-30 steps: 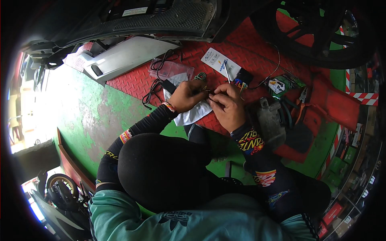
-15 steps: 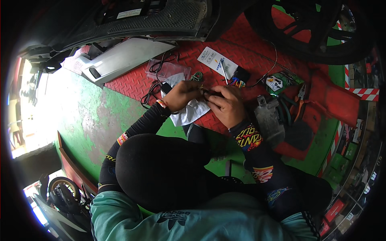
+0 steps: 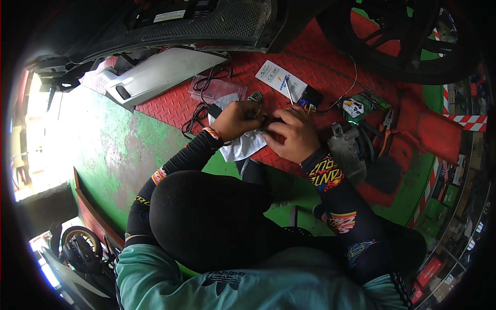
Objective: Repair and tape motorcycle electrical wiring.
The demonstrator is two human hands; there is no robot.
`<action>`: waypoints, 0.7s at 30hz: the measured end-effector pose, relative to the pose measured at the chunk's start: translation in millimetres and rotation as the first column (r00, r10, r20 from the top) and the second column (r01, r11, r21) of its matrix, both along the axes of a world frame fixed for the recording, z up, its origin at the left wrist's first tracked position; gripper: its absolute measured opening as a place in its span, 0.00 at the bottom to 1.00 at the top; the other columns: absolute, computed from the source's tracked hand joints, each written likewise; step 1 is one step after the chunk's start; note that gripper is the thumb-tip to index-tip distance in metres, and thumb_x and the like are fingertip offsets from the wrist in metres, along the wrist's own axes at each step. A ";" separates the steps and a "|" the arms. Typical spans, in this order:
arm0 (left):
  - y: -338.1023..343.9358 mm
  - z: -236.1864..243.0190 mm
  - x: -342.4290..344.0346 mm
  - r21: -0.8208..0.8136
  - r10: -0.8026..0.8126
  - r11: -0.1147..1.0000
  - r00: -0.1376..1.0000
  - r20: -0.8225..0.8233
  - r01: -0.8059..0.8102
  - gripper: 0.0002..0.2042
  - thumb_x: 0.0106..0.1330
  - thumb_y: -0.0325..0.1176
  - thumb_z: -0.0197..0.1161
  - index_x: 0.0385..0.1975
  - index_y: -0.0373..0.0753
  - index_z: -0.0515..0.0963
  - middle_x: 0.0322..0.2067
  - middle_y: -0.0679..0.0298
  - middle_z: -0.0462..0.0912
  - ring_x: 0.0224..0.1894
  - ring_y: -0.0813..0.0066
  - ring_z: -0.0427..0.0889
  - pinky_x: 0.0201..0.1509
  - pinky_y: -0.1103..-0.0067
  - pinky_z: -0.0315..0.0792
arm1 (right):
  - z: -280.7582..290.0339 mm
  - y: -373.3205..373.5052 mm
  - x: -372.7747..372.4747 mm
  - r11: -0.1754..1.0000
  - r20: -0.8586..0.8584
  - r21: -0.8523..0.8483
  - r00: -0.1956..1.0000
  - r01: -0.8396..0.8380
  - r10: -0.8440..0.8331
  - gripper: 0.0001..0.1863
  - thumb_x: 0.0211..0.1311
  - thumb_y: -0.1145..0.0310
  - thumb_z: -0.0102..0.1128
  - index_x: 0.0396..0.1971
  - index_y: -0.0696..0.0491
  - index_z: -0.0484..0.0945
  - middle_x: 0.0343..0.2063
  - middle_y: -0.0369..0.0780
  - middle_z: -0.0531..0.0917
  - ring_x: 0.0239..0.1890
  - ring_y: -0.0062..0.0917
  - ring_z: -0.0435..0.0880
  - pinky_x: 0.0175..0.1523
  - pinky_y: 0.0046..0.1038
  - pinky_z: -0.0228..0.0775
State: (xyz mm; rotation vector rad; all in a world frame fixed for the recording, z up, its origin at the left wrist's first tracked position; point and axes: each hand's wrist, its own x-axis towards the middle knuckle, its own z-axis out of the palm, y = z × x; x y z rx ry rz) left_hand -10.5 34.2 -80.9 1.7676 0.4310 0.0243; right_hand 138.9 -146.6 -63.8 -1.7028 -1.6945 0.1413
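Note:
My left hand (image 3: 236, 122) and my right hand (image 3: 294, 135) meet over the red plate, fingertips almost touching. Pinched in my left fingers is a thin wire, its fine yellowish strands (image 3: 262, 114) showing at the tips. The right fingers are curled closed beside it, and whatever they grip is too dark and small to make out. Just beyond the left hand lies a coil of green wire (image 3: 254, 96). A black connector block with coloured wires (image 3: 311, 97) sits past my right hand, by a white printed card (image 3: 280, 81). Under the left hand spreads a white cloth (image 3: 245, 147).
The red ridged plate (image 3: 170, 111) carries a clear plastic case (image 3: 217, 89), a black cable (image 3: 194, 119), a green-and-white packet (image 3: 354, 107), orange-handled pliers (image 3: 385, 135) and a scuffed metal part (image 3: 345, 147). A silver panel (image 3: 160, 77) lies far left. A black motorcycle wheel (image 3: 439, 67) stands far right.
My right hand has shifted slightly right and its fingers have curled in more. The dark strip seen at its fingertips is now mostly hidden. The left hand has barely moved.

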 end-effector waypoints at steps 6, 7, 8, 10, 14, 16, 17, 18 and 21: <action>-0.7 4.8 4.9 0.443 -0.113 0.896 0.950 0.291 -0.029 0.11 0.57 0.26 0.73 0.40 0.32 0.83 0.30 0.57 0.85 0.32 0.69 0.85 0.37 0.75 0.78 | -8.5 12.5 0.7 0.990 -0.262 -0.052 0.955 0.130 -0.139 0.11 0.61 0.66 0.70 0.40 0.51 0.81 0.32 0.38 0.85 0.38 0.36 0.84 0.55 0.42 0.70; -2.6 7.6 4.2 0.443 -0.062 0.894 0.962 0.267 -0.065 0.12 0.56 0.26 0.73 0.39 0.32 0.83 0.32 0.56 0.85 0.33 0.65 0.85 0.37 0.73 0.79 | -10.0 13.6 1.2 0.988 -0.234 -0.034 0.960 0.151 -0.155 0.09 0.61 0.67 0.70 0.39 0.51 0.81 0.33 0.38 0.86 0.38 0.36 0.84 0.54 0.40 0.70; -4.4 9.8 3.2 0.445 -0.009 0.890 0.970 0.243 -0.103 0.12 0.55 0.26 0.74 0.39 0.32 0.84 0.33 0.54 0.85 0.33 0.61 0.85 0.36 0.72 0.79 | -12.0 14.9 1.7 0.986 -0.207 -0.015 0.964 0.169 -0.168 0.08 0.61 0.68 0.69 0.38 0.50 0.82 0.35 0.38 0.86 0.39 0.36 0.85 0.53 0.39 0.71; -9.7 12.5 4.4 0.442 0.052 0.885 0.973 0.223 -0.148 0.12 0.55 0.27 0.74 0.38 0.32 0.84 0.32 0.55 0.85 0.32 0.61 0.85 0.36 0.72 0.78 | -15.9 15.6 3.8 0.987 -0.178 -0.005 0.971 0.162 -0.160 0.07 0.61 0.68 0.69 0.37 0.50 0.82 0.35 0.37 0.86 0.39 0.35 0.85 0.53 0.39 0.71; -11.9 22.1 3.9 0.450 0.129 0.883 0.991 0.032 -0.129 0.11 0.57 0.31 0.72 0.36 0.33 0.83 0.27 0.54 0.85 0.28 0.62 0.84 0.34 0.72 0.77 | -16.3 15.5 2.3 0.988 -0.165 0.022 0.975 0.155 -0.149 0.05 0.61 0.69 0.68 0.36 0.49 0.83 0.34 0.35 0.86 0.40 0.33 0.85 0.54 0.37 0.70; -8.5 14.2 0.8 0.388 0.076 0.919 0.997 -0.004 -0.069 0.10 0.60 0.32 0.70 0.35 0.32 0.83 0.26 0.55 0.84 0.27 0.65 0.84 0.33 0.72 0.76 | -13.7 16.4 2.6 0.989 -0.154 0.038 0.979 0.140 -0.132 0.04 0.61 0.69 0.68 0.35 0.48 0.83 0.34 0.34 0.86 0.40 0.32 0.84 0.55 0.38 0.69; -7.1 12.7 1.2 0.320 0.018 0.947 0.999 -0.033 -0.006 0.10 0.62 0.33 0.68 0.34 0.32 0.83 0.25 0.55 0.84 0.26 0.68 0.83 0.33 0.73 0.75 | -13.1 16.3 4.0 0.990 -0.140 0.054 0.983 0.127 -0.119 0.04 0.61 0.69 0.68 0.35 0.48 0.83 0.34 0.34 0.86 0.40 0.31 0.84 0.56 0.38 0.69; -5.5 11.4 0.6 0.319 0.017 0.948 0.999 -0.033 -0.005 0.10 0.62 0.33 0.68 0.34 0.32 0.83 0.25 0.55 0.84 0.26 0.68 0.83 0.33 0.73 0.75 | -13.7 16.3 5.0 0.990 -0.139 0.053 0.983 0.129 -0.120 0.04 0.61 0.69 0.68 0.35 0.48 0.83 0.34 0.34 0.86 0.40 0.31 0.84 0.56 0.38 0.69; -4.9 9.0 0.1 -0.055 0.001 0.998 0.996 -0.091 -0.006 0.10 0.64 0.34 0.66 0.35 0.31 0.83 0.25 0.60 0.84 0.27 0.76 0.81 0.33 0.74 0.73 | -16.1 14.8 7.8 0.993 -0.143 0.065 0.985 0.103 -0.093 0.04 0.61 0.70 0.68 0.35 0.48 0.83 0.35 0.33 0.86 0.41 0.30 0.84 0.58 0.39 0.68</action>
